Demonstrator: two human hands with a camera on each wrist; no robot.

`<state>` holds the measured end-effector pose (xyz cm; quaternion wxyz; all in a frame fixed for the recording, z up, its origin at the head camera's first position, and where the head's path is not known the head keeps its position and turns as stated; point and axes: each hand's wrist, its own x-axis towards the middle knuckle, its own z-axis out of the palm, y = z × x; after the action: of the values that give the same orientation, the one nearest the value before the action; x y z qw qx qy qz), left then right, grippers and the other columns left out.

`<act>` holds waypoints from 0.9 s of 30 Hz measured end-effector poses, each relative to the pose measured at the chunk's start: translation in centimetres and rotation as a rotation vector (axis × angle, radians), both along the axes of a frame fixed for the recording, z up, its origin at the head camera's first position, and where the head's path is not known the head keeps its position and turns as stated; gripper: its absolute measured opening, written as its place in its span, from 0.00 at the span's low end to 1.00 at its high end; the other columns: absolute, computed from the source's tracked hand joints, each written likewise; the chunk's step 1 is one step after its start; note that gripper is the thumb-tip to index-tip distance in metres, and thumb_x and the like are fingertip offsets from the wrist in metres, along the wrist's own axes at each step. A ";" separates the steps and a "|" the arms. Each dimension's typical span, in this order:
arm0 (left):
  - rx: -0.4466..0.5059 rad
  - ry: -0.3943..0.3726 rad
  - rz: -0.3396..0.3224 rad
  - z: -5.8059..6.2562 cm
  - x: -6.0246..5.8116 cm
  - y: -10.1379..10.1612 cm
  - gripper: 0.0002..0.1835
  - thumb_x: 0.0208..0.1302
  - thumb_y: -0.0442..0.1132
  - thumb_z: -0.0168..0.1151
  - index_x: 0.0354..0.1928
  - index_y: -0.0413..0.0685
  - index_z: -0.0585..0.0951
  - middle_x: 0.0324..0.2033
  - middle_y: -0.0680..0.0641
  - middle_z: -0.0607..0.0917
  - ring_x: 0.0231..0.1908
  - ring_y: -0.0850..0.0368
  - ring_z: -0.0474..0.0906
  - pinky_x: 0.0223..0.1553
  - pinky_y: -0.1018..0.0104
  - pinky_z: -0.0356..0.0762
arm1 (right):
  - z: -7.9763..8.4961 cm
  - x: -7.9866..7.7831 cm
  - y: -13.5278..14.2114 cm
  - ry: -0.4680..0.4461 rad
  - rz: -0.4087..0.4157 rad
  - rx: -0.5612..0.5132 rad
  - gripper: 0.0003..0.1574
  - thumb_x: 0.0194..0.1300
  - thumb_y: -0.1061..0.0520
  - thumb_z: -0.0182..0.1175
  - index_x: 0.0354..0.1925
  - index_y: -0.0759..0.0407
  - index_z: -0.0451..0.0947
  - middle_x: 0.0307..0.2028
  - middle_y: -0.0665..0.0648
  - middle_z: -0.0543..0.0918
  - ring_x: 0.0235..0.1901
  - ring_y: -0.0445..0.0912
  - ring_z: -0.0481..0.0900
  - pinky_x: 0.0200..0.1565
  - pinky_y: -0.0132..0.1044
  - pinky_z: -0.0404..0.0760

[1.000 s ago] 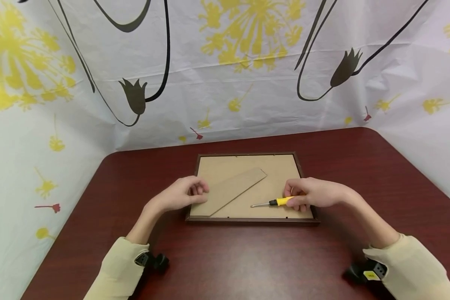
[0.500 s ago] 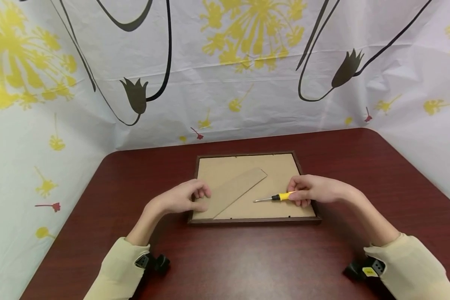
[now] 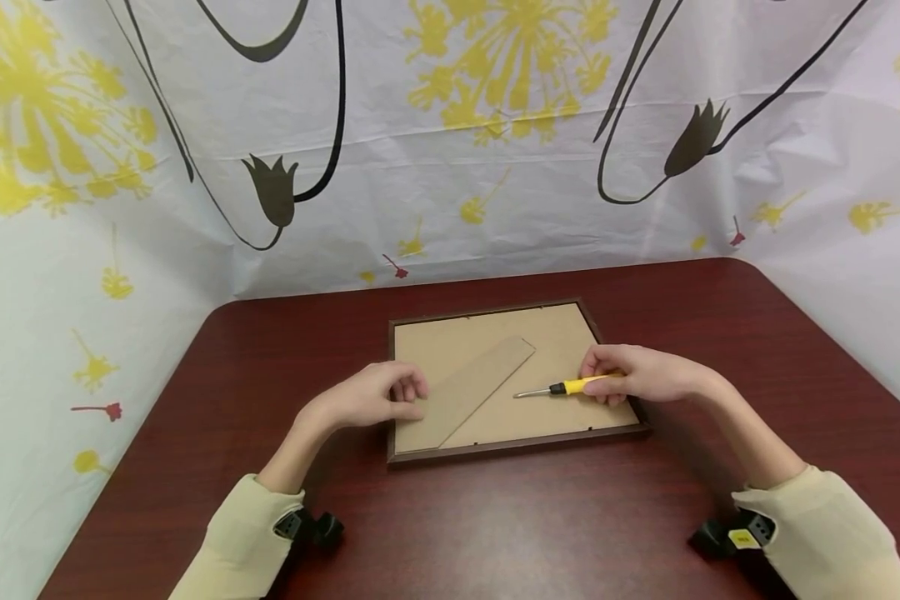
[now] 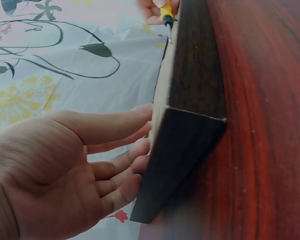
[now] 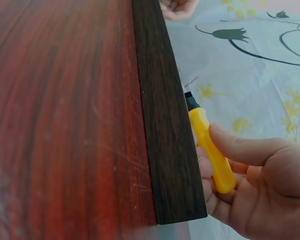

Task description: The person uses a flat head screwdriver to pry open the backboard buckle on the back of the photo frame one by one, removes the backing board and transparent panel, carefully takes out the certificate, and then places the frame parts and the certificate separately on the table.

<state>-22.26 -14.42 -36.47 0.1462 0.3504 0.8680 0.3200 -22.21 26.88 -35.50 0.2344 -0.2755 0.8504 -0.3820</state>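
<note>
A picture frame (image 3: 516,446) lies face down, its tan backing board (image 3: 450,333) upward and an easel-back stand (image 3: 472,387) lying flat across it. In the head view it sits slightly askew, left front corner nearer me. My left hand (image 3: 375,396) is at the frame's left side, thumb and fingers relaxed, fingertips right at the rim in the left wrist view. My right hand (image 3: 630,373) holds a screwdriver (image 3: 573,386) by its yellow handle at the frame's right side. The screwdriver's metal shaft points left above the board; the frame partly hides it in the right wrist view.
A dark red wooden table (image 3: 495,525) carries the frame. Behind it and at both sides hangs a white sheet (image 3: 420,208) with flower prints. Small dark metal tabs (image 3: 590,428) sit along the frame's inner edge. Black wrist cameras (image 3: 322,529) are strapped over both sleeves.
The frame has turned counterclockwise on the table: its left front corner came nearer, its right side went farther away. Both hands shifted slightly right; the right one moved away with the screwdriver.
</note>
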 end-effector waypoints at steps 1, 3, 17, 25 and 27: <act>0.010 0.010 0.002 -0.1 -0.1 0.0 0.11 0.65 0.38 0.71 0.44 0.43 0.80 0.34 0.51 0.80 0.38 0.58 0.76 0.44 0.62 0.78 | 0.0 0.0 -0.1 0.008 -0.001 0.002 0.10 0.72 0.56 0.62 0.43 0.62 0.74 0.32 0.55 0.82 0.31 0.48 0.81 0.35 0.36 0.81; 0.028 0.020 0.010 -0.3 -0.1 -0.1 0.12 0.65 0.38 0.71 0.45 0.42 0.80 0.36 0.50 0.80 0.39 0.57 0.76 0.45 0.61 0.78 | 0.2 0.0 -0.2 0.033 -0.011 0.009 0.10 0.72 0.55 0.63 0.43 0.61 0.75 0.32 0.54 0.82 0.30 0.47 0.81 0.35 0.37 0.82; 0.041 0.021 0.019 -1.4 -0.5 0.1 0.16 0.63 0.39 0.72 0.48 0.43 0.78 0.36 0.47 0.73 0.39 0.54 0.71 0.43 0.64 0.74 | 2.2 0.5 -1.0 0.277 -0.296 0.001 0.11 0.70 0.46 0.65 0.41 0.51 0.80 0.31 0.57 0.82 0.29 0.51 0.79 0.31 0.36 0.77; 0.052 0.013 0.021 -1.5 -0.4 0.3 0.16 0.63 0.38 0.72 0.48 0.43 0.77 0.36 0.46 0.72 0.40 0.53 0.70 0.44 0.63 0.73 | 3.9 0.0 -1.8 0.324 -0.381 -0.084 0.12 0.71 0.49 0.65 0.44 0.56 0.80 0.28 0.61 0.81 0.24 0.51 0.78 0.26 0.35 0.75; 0.059 0.016 0.017 -1.5 -0.4 0.2 0.16 0.63 0.38 0.72 0.48 0.42 0.77 0.36 0.46 0.72 0.40 0.53 0.70 0.43 0.63 0.72 | 4.4 -0.1 -2.0 0.327 -0.379 -0.096 0.13 0.71 0.50 0.65 0.44 0.58 0.81 0.27 0.62 0.81 0.24 0.49 0.78 0.26 0.35 0.75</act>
<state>-22.65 -14.21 -38.00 0.1261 0.3499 0.8623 0.3437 -22.34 24.87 -31.14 0.0048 -0.1802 0.8943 -0.4096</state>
